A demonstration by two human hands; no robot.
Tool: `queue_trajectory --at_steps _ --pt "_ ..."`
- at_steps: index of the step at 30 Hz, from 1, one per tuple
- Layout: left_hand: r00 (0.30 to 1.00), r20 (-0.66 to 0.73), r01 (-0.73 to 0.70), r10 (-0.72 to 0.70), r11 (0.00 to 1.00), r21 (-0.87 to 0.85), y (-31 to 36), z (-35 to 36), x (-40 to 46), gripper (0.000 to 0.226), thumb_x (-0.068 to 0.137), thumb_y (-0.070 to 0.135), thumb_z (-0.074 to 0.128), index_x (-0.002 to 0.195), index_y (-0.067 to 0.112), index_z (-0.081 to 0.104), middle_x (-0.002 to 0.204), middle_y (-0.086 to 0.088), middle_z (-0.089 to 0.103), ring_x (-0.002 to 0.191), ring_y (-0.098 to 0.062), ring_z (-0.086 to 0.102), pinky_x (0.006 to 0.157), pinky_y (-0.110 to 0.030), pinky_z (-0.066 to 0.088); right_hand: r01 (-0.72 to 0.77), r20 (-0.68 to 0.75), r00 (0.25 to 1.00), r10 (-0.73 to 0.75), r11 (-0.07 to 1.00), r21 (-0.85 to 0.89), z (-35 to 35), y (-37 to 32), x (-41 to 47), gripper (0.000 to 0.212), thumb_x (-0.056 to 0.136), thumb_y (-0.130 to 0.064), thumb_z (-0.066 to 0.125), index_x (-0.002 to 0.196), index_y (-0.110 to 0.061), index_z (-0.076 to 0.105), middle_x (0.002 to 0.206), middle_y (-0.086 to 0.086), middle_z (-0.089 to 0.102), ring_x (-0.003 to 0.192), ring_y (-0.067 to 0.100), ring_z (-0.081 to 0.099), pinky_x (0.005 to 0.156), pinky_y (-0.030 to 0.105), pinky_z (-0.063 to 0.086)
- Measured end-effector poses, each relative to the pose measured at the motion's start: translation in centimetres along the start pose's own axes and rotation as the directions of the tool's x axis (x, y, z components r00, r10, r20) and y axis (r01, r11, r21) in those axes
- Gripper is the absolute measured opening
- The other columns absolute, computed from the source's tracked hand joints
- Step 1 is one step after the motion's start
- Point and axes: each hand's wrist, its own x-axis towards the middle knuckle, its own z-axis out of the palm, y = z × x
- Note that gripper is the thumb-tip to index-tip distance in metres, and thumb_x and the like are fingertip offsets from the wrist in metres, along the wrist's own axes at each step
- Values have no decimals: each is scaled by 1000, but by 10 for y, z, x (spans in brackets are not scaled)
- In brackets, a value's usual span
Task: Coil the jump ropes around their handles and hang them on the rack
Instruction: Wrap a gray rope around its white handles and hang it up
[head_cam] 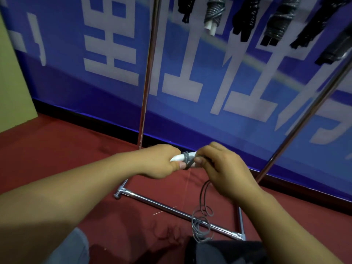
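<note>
1. L hand (160, 161) is gripping the white plastic jump-rope handles (180, 158), fingers curled round them, thumb lying along the underside.
2. R hand (222, 168) is pinching the thin grey rope cord (204, 189) right beside the handles, fingertips pressed together on it.
3. A few grey turns are sitting wrapped round the handles betw. the two hands.
4. Rest of the cord is hanging down from under the R hand & ending in loose loops near the floor, over the rack's low bar.
5. Chrome metal tube rack (146, 77): upright poles are rising L & R of the hands; base bar w/ T-joint is lying on the dark red carpet floor (57, 149).
6. Several already coiled black & grey jump ropes (214, 14) are hanging along the top of the view.
7. Blue banner w/ large white characters (110, 44) is standing behind the rack.
</note>
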Motion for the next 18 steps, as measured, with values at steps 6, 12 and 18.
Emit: queue_trajectory --at_steps 6,12,18 --pt "999 -23 -29 33 990 135 4 11 -2 31 99 49 49 109 21 58 105 0 64 93 -23 62 86 -45 51 -152 1 988 152 988 22 -1 7 5 16 93 -48 61 86 -33 63 85 -11 59 80 13 58 72 40 51" --pt "996 23 -90 88 974 209 15 13 -10 21 101 44 50 86 29 46 74 10 49 65 -7 48 57 -28 33 -333 10 942 335 931 151 -8 16 3 48 59 -76 67 67 -29 63 62 -13 63 63 5 58 58 33 49" --pt "989 61 -145 132 908 393 20 11 -17 26 100 48 49 84 31 38 71 11 41 62 -8 41 61 -33 31 -287 68 958 279 930 230 -5 11 0 29 69 -43 88 64 -29 62 59 -9 64 61 0 58 51 17 42"
